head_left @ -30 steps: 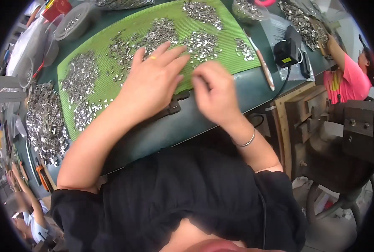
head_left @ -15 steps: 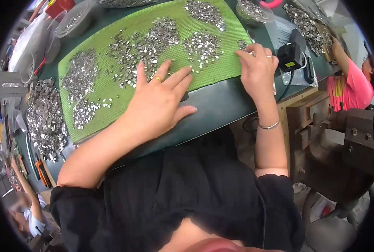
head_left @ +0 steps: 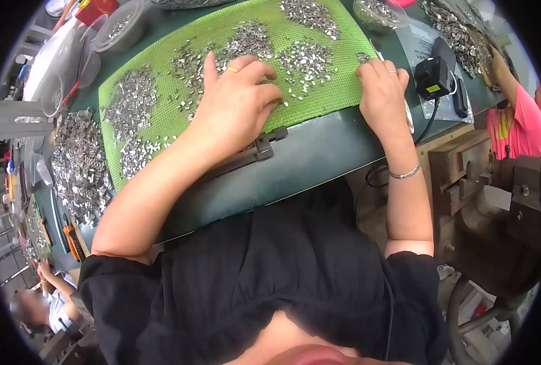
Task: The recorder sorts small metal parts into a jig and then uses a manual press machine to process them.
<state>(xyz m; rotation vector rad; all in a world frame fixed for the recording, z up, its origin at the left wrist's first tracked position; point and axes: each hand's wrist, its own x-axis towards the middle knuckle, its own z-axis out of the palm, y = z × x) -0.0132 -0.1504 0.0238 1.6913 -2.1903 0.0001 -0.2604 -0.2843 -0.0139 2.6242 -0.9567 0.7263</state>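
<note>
Small shiny metal pieces (head_left: 310,61) lie in several heaps on a green textured mat (head_left: 340,91). My left hand (head_left: 237,100), a gold ring on one finger, is over the mat's near part. Its thumb and forefinger come together beside a loose piece (head_left: 285,104); whatever is between them is too small to make out. Below its wrist a dark metal fixture (head_left: 261,149) lies along the mat's near edge. Toward the mat's right corner my right hand (head_left: 383,88) has its fingers bent down and closed, next to a little cluster of pieces (head_left: 363,57). Their tips are hidden.
A large heap of metal parts (head_left: 82,170) lies left of the mat, with orange-handled pliers (head_left: 72,240) nearer. Clear plastic tubs (head_left: 119,27) stand far left and another tub (head_left: 377,15) far right. A black device with a cable (head_left: 431,79) sits right. Co-workers are at both sides.
My left hand's spread fingers have curled in and its thumb has come up to them, uncovering the metal fixture. The right hand's fingers have closed downward. The whole view has shifted slightly.
</note>
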